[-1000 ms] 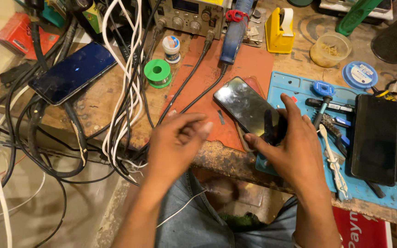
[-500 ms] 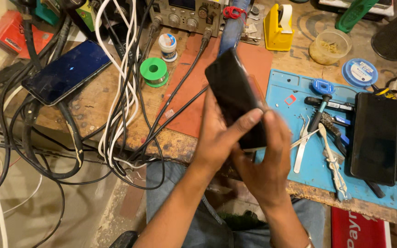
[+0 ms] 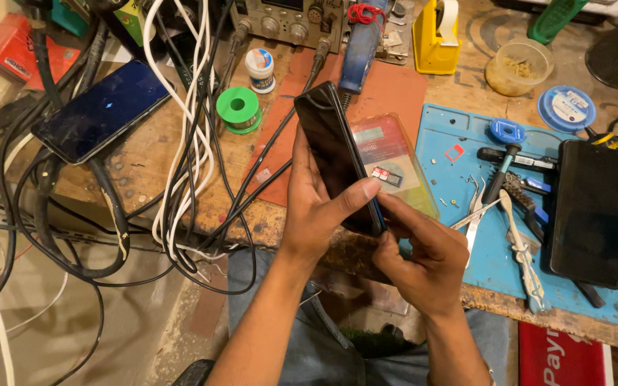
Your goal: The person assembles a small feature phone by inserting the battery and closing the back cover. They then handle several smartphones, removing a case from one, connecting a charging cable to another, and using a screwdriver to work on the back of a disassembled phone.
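Gripping dark phone [image 3: 335, 154] edge-up, left hand [image 3: 316, 207], long axis leaning away-left

the left hand [image 3: 316, 207] grips a black glossy smartphone [image 3: 337, 154], tilted on edge above the worn wooden workbench [image 3: 180, 171], thumb across its dark face. the right hand [image 3: 423, 254] pinches the phone's lower corner with its fingertips [image 3: 389, 207]. just behind lies a clear plastic phone case [image 3: 398, 161] on a reddish-brown mat [image 3: 395, 93]. to the right, metal tweezers [image 3: 475, 214] rest on a blue silicone repair mat [image 3: 459, 179]. a green solder spool [image 3: 237, 109] sits among tangled cables [image 3: 180, 143].
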`<control>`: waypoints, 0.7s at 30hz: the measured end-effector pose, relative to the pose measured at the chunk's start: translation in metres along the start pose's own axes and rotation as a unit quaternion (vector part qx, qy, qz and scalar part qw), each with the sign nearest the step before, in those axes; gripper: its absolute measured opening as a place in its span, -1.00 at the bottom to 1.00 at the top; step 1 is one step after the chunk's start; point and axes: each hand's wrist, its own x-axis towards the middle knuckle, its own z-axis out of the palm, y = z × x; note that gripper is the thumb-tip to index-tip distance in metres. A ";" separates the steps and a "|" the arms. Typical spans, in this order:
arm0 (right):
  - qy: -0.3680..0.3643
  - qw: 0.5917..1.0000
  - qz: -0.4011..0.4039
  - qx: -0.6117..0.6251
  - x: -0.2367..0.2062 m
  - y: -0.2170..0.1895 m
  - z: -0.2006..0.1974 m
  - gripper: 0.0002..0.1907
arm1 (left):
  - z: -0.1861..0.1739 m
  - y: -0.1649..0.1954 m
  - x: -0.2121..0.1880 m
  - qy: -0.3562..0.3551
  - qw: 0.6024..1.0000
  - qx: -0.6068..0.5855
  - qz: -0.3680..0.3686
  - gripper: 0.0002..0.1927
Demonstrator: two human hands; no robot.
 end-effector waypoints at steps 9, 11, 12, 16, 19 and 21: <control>0.004 0.999 0.013 0.041 0.013 -0.012 -0.003 -0.50 | 0.000 -0.002 -0.003 -0.039 0.999 -0.016 0.019 0.14; 0.014 0.996 0.007 0.088 0.025 -0.017 -0.005 -0.54 | 0.002 -0.001 -0.005 -0.053 0.998 -0.025 0.011 0.19; 0.015 0.995 0.012 0.094 0.031 -0.020 -0.007 -0.54 | 0.004 -0.001 -0.006 -0.057 0.998 -0.031 -0.002 0.21; -0.007 0.995 -0.004 0.100 0.055 -0.033 -0.017 -0.48 | 0.007 -0.003 -0.008 -0.096 0.995 -0.024 0.001 0.26; -0.030 0.994 0.003 0.103 0.067 -0.038 -0.019 -0.43 | 0.006 -0.004 -0.007 -0.102 0.992 0.066 0.023 0.21; -0.033 0.994 0.008 0.107 0.070 -0.040 -0.018 -0.42 | 0.006 -0.004 -0.007 -0.095 0.992 0.087 0.018 0.24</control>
